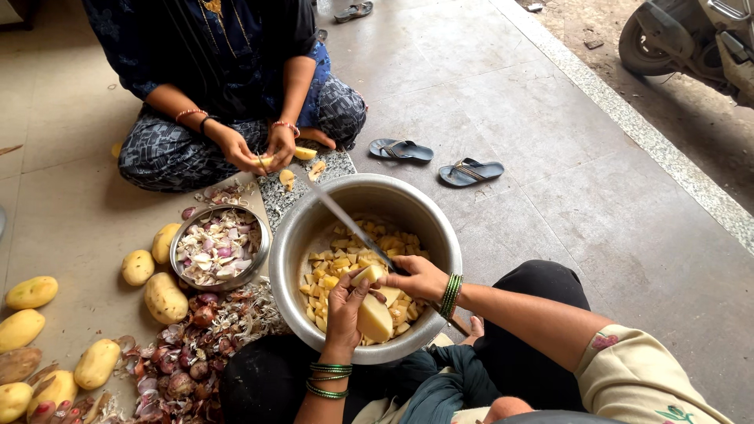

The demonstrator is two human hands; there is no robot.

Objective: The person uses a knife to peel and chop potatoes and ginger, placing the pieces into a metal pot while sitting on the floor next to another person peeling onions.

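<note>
1. Potato (374,317), peeled and pale yellow, sits in the left hand (344,310), whose fingers are curled around it, over the big metal pot (292,228).
2. Right hand (420,276) is closed around the handle of a long knife (345,220). The blade rests on a small potato piece at the top of the left hand.
3. Yellow potato cubes (334,271) lie inside the pot.
4. A small metal bowl (258,250) of onion peels touches the pot's left side.
5. Whole potatoes (165,298) and red onions (188,365) lie on the floor nearby.
6. Another person sits across, and their hands (259,149) hold a potato slice.
7. Two sandals (436,161) lie on the floor, well apart from the pot.
</note>
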